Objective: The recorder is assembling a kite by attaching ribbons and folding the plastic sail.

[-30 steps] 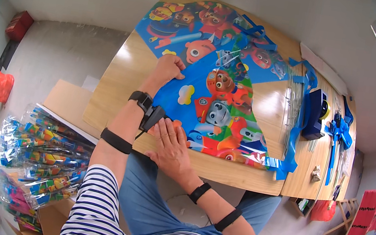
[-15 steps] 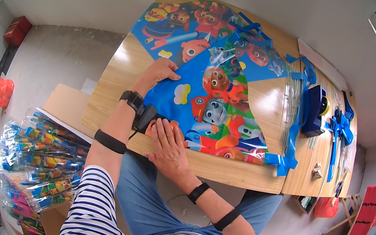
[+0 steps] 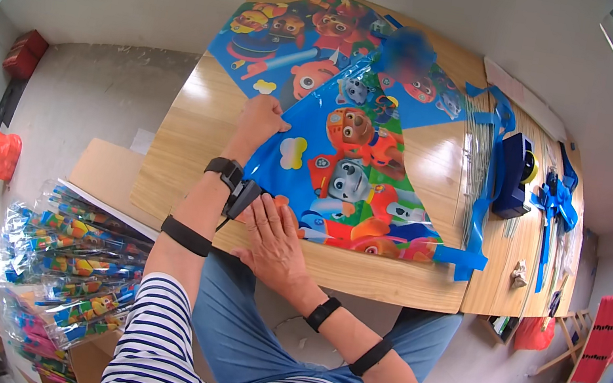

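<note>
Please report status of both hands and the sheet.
Left hand at left edge of patterned sheet; right hand flat on its near-left corner; blue ribbon by right corner.

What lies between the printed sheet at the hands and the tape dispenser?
In the head view, rightward from the printed sheet: wood tabletop, a bundle of thin sticks, then blue ribbon running beside the dark blue tape dispenser.

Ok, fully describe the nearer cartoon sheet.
The nearer sheet is thin, shiny and plastic-looking, printed with cartoon dogs on blue and green. It lies on the wooden table, overlapping another sheet. The left hand appears to pinch its left edge; the right hand rests flat on its near left corner. A blue strip meets its near right corner.
</note>
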The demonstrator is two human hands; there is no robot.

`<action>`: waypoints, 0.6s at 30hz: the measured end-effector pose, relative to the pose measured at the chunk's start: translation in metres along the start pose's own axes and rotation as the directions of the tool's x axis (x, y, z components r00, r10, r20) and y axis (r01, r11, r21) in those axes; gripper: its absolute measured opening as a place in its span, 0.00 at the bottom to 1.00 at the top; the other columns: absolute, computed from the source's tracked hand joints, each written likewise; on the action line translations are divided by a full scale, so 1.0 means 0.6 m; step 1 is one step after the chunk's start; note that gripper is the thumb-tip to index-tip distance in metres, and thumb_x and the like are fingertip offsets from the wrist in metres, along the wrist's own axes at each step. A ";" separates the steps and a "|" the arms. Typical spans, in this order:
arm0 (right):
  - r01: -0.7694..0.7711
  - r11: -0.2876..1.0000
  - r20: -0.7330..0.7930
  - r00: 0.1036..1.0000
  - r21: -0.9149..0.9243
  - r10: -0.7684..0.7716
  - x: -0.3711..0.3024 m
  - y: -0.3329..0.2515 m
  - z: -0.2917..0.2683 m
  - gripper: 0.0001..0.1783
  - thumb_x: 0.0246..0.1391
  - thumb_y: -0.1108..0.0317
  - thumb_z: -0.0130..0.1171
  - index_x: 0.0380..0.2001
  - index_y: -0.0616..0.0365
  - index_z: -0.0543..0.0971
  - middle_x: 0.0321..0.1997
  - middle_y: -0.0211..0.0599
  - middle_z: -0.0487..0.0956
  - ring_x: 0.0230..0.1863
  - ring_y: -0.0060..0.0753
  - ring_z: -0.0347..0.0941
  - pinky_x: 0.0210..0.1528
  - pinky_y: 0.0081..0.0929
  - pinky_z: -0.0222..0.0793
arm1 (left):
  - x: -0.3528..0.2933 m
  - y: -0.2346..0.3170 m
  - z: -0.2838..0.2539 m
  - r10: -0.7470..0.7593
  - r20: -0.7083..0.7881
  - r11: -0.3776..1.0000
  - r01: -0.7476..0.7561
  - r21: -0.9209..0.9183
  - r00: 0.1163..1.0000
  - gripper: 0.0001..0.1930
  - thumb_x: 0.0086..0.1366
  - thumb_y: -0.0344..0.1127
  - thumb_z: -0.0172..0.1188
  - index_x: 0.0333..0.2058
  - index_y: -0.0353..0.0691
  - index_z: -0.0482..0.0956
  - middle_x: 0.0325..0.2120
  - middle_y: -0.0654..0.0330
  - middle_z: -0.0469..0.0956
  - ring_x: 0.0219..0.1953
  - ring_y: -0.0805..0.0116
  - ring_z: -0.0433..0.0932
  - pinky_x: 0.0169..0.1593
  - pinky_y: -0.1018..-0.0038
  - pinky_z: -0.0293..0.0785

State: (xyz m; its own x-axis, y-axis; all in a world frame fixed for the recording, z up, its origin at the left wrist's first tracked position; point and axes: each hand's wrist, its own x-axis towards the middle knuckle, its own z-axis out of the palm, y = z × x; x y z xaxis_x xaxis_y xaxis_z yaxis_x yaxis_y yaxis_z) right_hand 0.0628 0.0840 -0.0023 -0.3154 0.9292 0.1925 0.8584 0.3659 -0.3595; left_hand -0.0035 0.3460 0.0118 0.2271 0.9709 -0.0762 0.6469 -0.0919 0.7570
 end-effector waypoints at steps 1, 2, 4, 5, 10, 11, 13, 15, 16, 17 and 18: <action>-0.007 1.000 0.015 1.000 -0.003 0.007 -0.001 0.000 0.001 0.50 0.59 0.40 0.60 0.74 0.63 0.62 0.81 0.53 0.55 0.83 0.53 0.44 0.81 0.54 0.38 | -0.004 0.002 0.001 0.030 -0.032 0.997 -0.027 0.070 0.999 0.13 0.46 0.27 0.79 0.24 0.32 0.80 0.19 0.53 0.80 0.26 0.63 0.80 0.32 0.65 0.73; 0.006 1.000 -0.008 1.000 -0.003 -0.006 -0.001 0.000 0.002 0.49 0.59 0.40 0.60 0.74 0.61 0.62 0.81 0.53 0.55 0.83 0.53 0.44 0.81 0.54 0.38 | -0.009 0.003 0.002 0.061 -0.062 0.989 -0.052 0.140 0.996 0.13 0.45 0.28 0.79 0.24 0.32 0.80 0.20 0.52 0.81 0.26 0.60 0.81 0.33 0.64 0.74; 0.010 1.000 -0.005 1.000 -0.001 -0.010 -0.002 -0.001 0.002 0.47 0.60 0.41 0.60 0.74 0.57 0.63 0.81 0.53 0.55 0.83 0.54 0.44 0.81 0.55 0.39 | -0.013 0.005 0.002 0.093 -0.095 0.975 -0.071 0.211 0.991 0.14 0.45 0.29 0.80 0.24 0.33 0.80 0.21 0.51 0.81 0.27 0.57 0.82 0.33 0.62 0.75; 0.015 1.000 -0.018 1.000 0.001 -0.015 -0.002 -0.001 0.002 0.47 0.60 0.41 0.61 0.74 0.57 0.63 0.81 0.53 0.55 0.83 0.54 0.44 0.81 0.55 0.39 | -0.013 0.005 0.000 0.091 -0.100 0.975 -0.068 0.212 0.991 0.14 0.45 0.30 0.80 0.24 0.33 0.80 0.21 0.51 0.82 0.27 0.56 0.82 0.33 0.62 0.75; 0.028 1.000 -0.021 0.999 0.000 -0.028 -0.002 -0.001 -0.004 0.47 0.59 0.42 0.62 0.74 0.56 0.63 0.80 0.53 0.56 0.83 0.54 0.45 0.80 0.56 0.40 | -0.005 -0.002 -0.011 0.030 -0.034 0.989 -0.025 0.143 0.999 0.14 0.44 0.31 0.80 0.25 0.35 0.82 0.24 0.51 0.83 0.31 0.54 0.84 0.36 0.61 0.77; 0.031 1.000 -0.027 0.999 -0.004 -0.031 -0.002 0.000 -0.004 0.47 0.58 0.42 0.62 0.74 0.56 0.63 0.80 0.53 0.56 0.83 0.54 0.45 0.80 0.56 0.41 | -0.002 -0.005 -0.012 0.019 -0.018 0.989 -0.016 0.145 1.000 0.14 0.44 0.32 0.80 0.26 0.36 0.83 0.26 0.50 0.84 0.34 0.52 0.84 0.37 0.60 0.78; 0.036 0.999 -0.040 0.999 -0.014 -0.036 -0.003 0.000 -0.004 0.48 0.58 0.43 0.63 0.74 0.56 0.62 0.80 0.52 0.56 0.83 0.54 0.45 0.80 0.55 0.41 | 0.004 -0.010 -0.010 0.009 -0.008 0.990 -0.008 0.138 1.000 0.14 0.43 0.33 0.80 0.28 0.38 0.84 0.28 0.50 0.85 0.36 0.50 0.85 0.39 0.59 0.79; 0.032 1.000 -0.032 0.999 0.001 -0.032 -0.003 0.000 -0.003 0.49 0.58 0.43 0.63 0.75 0.57 0.61 0.80 0.52 0.56 0.83 0.54 0.45 0.80 0.55 0.41 | 0.006 -0.016 -0.007 0.004 -0.016 0.993 -0.002 0.120 1.000 0.14 0.43 0.32 0.80 0.28 0.38 0.84 0.28 0.51 0.85 0.36 0.51 0.85 0.40 0.59 0.79; 0.029 1.000 -0.028 0.999 0.010 -0.028 -0.003 0.000 -0.002 0.49 0.58 0.43 0.64 0.75 0.57 0.61 0.80 0.52 0.56 0.83 0.54 0.45 0.80 0.55 0.41 | 0.007 -0.018 -0.007 0.005 -0.021 0.993 -0.002 0.115 1.000 0.14 0.43 0.32 0.80 0.28 0.39 0.84 0.28 0.51 0.85 0.36 0.50 0.85 0.40 0.59 0.79; 0.030 1.000 -0.028 0.999 0.010 -0.029 -0.003 0.000 -0.002 0.49 0.57 0.43 0.64 0.75 0.57 0.61 0.80 0.52 0.56 0.83 0.54 0.45 0.80 0.55 0.40 | 0.006 -0.017 -0.006 0.002 -0.020 0.994 0.001 0.107 1.000 0.14 0.42 0.32 0.80 0.28 0.39 0.84 0.28 0.51 0.85 0.36 0.50 0.85 0.40 0.59 0.79; 0.030 1.000 -0.028 0.999 0.009 -0.030 -0.002 -0.001 -0.002 0.50 0.57 0.43 0.64 0.75 0.58 0.61 0.80 0.51 0.56 0.83 0.54 0.45 0.80 0.56 0.40 | 0.005 -0.016 -0.006 -0.013 -0.014 0.995 0.015 0.100 1.000 0.14 0.42 0.32 0.80 0.28 0.39 0.84 0.28 0.51 0.85 0.36 0.49 0.85 0.40 0.59 0.79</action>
State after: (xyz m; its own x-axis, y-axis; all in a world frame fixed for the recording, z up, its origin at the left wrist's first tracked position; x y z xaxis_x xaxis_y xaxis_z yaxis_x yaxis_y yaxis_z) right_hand 0.0632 0.0826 -0.0010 -0.3295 0.9160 0.2287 0.8448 0.3942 -0.3618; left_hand -0.0118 0.3508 0.0066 0.2085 0.9750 -0.0772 0.7199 -0.0995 0.6869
